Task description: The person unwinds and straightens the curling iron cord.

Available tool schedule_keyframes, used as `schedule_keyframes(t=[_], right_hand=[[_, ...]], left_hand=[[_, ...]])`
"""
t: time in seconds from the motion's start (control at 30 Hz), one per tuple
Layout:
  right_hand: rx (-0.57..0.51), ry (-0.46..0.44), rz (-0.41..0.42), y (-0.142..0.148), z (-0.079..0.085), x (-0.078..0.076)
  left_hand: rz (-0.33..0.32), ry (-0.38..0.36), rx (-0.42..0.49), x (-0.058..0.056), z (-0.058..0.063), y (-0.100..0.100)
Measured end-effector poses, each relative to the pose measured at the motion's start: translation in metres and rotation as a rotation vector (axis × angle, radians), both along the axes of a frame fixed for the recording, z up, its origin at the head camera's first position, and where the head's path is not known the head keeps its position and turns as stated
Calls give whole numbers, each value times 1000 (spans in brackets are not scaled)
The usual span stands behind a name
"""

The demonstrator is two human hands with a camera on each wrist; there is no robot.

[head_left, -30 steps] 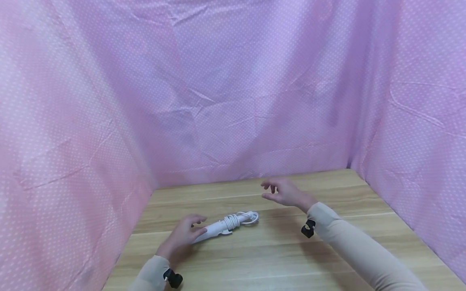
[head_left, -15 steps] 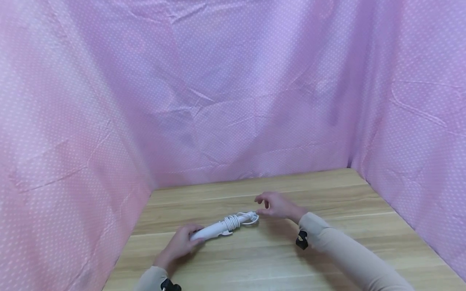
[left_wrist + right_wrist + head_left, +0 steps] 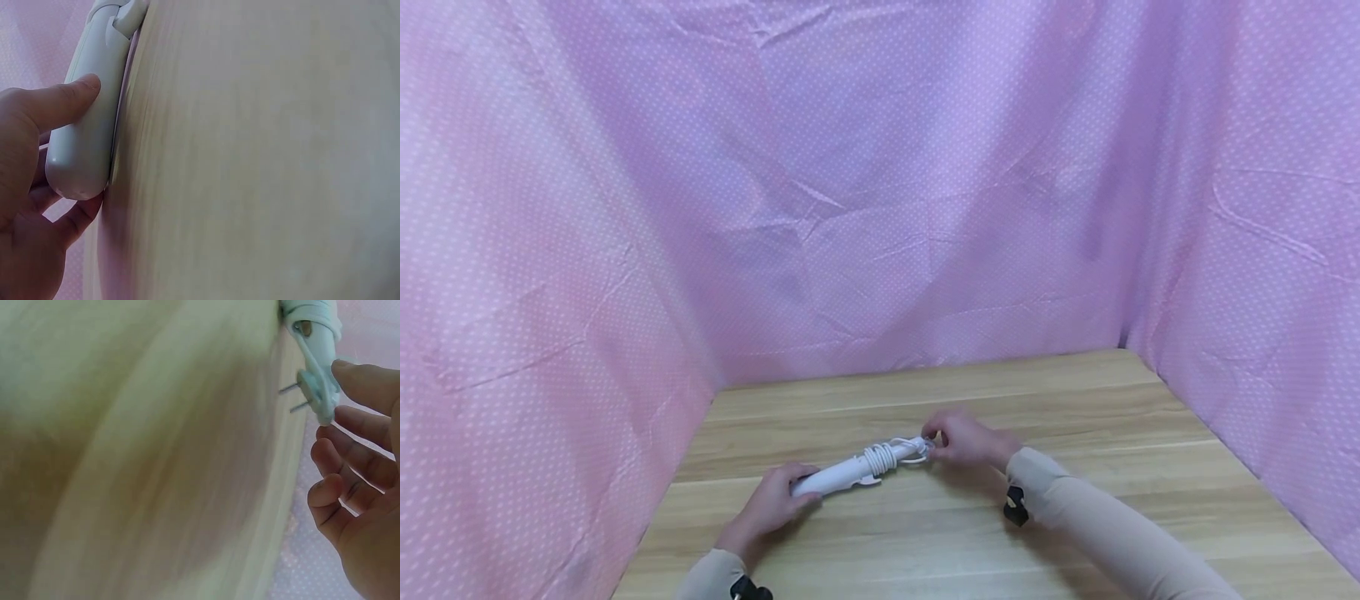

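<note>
A white curling iron (image 3: pixel 837 477) lies slantwise on the wooden table, its cord (image 3: pixel 880 457) wound in several turns around the middle. My left hand (image 3: pixel 772 500) grips the thick rounded end, thumb along the upper side and fingers curled beneath, as the left wrist view shows on the handle (image 3: pixel 87 134). A small lever (image 3: pixel 130 17) sticks out from its side. At the narrow far end, my right hand (image 3: pixel 966 437) pinches the tip between thumb and forefinger, the other fingers loosely bent. Beside that tip in the right wrist view is the two-pin plug (image 3: pixel 306 384), prongs pointing outward.
The light wooden table (image 3: pixel 865 558) is enclosed by pink dotted cloth (image 3: pixel 880 208) at the back and both sides. Black camera mounts (image 3: pixel 1016 506) are strapped on both beige sleeves (image 3: pixel 1097 508).
My right hand has come down and left onto the curling iron's narrow tip and now pinches it. My left hand has closed around the thick end and since stayed there.
</note>
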State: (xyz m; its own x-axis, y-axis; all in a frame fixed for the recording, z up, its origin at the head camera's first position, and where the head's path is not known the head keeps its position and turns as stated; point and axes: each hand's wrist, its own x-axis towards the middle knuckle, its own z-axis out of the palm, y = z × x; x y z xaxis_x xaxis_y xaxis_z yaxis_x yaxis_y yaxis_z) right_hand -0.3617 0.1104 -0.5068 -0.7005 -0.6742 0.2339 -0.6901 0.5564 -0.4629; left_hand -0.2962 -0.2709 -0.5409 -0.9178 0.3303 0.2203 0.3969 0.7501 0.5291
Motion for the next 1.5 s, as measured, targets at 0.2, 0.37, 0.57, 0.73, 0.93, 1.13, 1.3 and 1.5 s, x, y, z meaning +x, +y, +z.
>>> schedule_keyframes(t=[0.2, 0.37, 0.57, 0.73, 0.93, 1.13, 1.3, 1.5], right_hand=[[-9, -63, -54, -3, -6, 2], [-17, -139, -104, -5, -8, 3], [-86, -188, -132, -4, -11, 5], [-154, -165, -138, 3, -6, 5], [-254, -123, -119, 23, 26, 3], [-321, -81, -156, 49, 61, 7], [-381, -76, -190, 70, 83, 13], [-421, -102, -240, 90, 108, 23]], left_hand=[[0, 22, 3, 2, -1, 0], [12, -8, 11, 2, 0, 1], [11, -16, 11, 2, 2, 4], [-5, -32, 63, 2, 6, 8], [20, -62, 187, -1, 24, 24], [-3, 153, 191, -6, 47, 48], [-77, 273, 238, -14, 64, 66], [-167, 340, 272, -25, 85, 85]])
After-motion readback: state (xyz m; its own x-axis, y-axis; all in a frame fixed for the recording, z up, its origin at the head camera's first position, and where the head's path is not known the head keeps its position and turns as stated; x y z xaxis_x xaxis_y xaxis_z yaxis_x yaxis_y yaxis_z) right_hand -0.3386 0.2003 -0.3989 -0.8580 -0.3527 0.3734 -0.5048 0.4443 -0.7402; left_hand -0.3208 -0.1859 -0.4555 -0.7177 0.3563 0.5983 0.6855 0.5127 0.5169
